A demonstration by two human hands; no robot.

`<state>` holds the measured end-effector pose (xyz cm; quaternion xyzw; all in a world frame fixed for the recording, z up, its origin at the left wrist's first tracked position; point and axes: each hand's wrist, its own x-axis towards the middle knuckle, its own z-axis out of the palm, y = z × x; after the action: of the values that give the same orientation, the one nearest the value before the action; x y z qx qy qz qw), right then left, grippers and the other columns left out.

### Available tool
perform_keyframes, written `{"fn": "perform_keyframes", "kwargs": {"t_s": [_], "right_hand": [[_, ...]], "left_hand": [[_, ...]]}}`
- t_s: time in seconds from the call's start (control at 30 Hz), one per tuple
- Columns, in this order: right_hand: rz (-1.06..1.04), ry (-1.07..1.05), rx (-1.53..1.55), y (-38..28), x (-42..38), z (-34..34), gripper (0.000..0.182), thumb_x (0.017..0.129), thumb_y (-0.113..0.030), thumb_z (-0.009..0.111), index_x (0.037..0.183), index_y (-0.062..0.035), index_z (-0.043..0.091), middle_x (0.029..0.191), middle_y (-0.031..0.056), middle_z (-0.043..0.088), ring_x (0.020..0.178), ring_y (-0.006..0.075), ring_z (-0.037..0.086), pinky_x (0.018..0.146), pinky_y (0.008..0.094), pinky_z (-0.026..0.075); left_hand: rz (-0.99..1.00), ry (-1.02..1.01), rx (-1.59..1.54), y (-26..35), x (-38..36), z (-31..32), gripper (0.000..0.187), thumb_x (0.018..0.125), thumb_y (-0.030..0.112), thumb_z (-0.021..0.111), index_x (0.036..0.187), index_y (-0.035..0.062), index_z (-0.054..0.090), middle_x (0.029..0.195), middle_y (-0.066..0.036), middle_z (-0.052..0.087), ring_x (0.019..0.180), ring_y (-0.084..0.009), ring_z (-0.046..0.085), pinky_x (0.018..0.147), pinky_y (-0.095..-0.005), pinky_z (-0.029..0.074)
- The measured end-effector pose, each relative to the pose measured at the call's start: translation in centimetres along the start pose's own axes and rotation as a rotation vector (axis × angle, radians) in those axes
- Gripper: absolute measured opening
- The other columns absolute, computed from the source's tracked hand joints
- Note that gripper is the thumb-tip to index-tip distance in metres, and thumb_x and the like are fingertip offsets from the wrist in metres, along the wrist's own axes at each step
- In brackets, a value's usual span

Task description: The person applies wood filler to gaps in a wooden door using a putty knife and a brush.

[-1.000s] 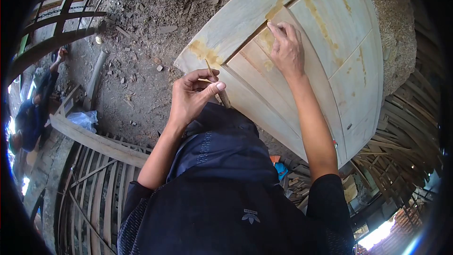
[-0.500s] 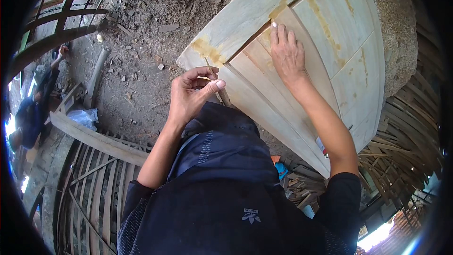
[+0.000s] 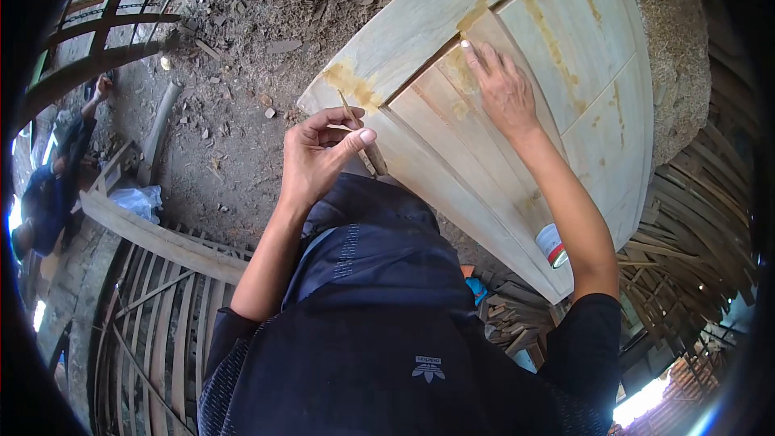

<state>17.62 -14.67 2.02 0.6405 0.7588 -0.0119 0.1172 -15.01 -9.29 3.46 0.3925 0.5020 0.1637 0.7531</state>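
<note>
My left hand (image 3: 317,160) is closed in a pinch around a thin tapered wooden stick (image 3: 347,105), held above the near left edge of a pale wooden door panel (image 3: 593,153). Below the thumb shows a thicker brown length (image 3: 374,159) that seems to belong to the stick. My right hand (image 3: 507,97) rests on the panel with nothing in it, its index finger stretched toward the end of a dark groove (image 3: 424,73). Yellow-brown filler smears (image 3: 351,85) mark the joints and boards. Close to my right forearm, a small white can (image 3: 550,242) with a red and green band sits on the panel.
Bare dirt with wood chips (image 3: 234,113) lies to the left. A slatted wooden frame (image 3: 153,323) stands at lower left, near a plastic bag (image 3: 137,202). Another person (image 3: 52,186) is at the far left. Stacked wood strips (image 3: 686,234) line the right side.
My right hand has shifted slightly right and its index finger now points out from the others. My right forearm has moved, uncovering more of the can. My left hand keeps its pinch on the stick.
</note>
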Motion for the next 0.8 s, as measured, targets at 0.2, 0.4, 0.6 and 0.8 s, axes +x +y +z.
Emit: {"fn": "perform_keyframes", "kwargs": {"t_s": [0.2,0.4,0.6,0.8], "right_hand": [[-0.02,-0.02,-0.015,0.4,1.0,-0.1,0.054,0.088,-0.006,0.057,0.141,-0.0127,0.054,0.112,0.0066,0.056,0.092,0.0247,0.059,0.072,0.034,0.055],[-0.055,0.019,-0.028,0.5,1.4,-0.6,0.048,0.087,-0.006,0.057,0.135,-0.012,0.059,0.104,0.0054,0.057,0.089,0.0221,0.06,0.068,0.032,0.055],[-0.022,-0.01,0.059,0.3,1.4,-0.9,0.045,0.086,-0.004,0.059,0.131,-0.0085,0.059,0.106,0.0065,0.059,0.091,0.0246,0.063,0.071,0.034,0.057],[-0.035,0.033,0.127,0.6,1.2,-0.7,0.052,0.087,-0.004,0.057,0.139,-0.0085,0.055,0.107,0.0071,0.059,0.09,0.0272,0.063,0.072,0.0362,0.058]], "left_hand": [[0.023,0.013,-0.032,-0.4,0.3,0.0,0.034,0.085,0.016,0.083,0.109,-0.0034,0.068,0.106,-0.01,0.072,0.09,-0.0134,0.07,0.082,-0.0281,0.056],[0.014,0.036,-0.024,0.0,0.3,0.0,0.032,0.082,0.019,0.086,0.102,-0.002,0.07,0.107,-0.01,0.073,0.085,-0.0118,0.069,0.076,-0.0268,0.057],[0.026,0.047,-0.02,0.1,0.4,-0.1,0.034,0.083,0.019,0.086,0.104,-0.0024,0.071,0.102,-0.008,0.073,0.084,-0.0107,0.068,0.074,-0.0255,0.056],[0.02,0.052,-0.025,-0.1,0.6,-0.1,0.034,0.083,0.019,0.086,0.105,-0.0028,0.07,0.103,-0.009,0.073,0.084,-0.0112,0.069,0.074,-0.0254,0.056]]}}
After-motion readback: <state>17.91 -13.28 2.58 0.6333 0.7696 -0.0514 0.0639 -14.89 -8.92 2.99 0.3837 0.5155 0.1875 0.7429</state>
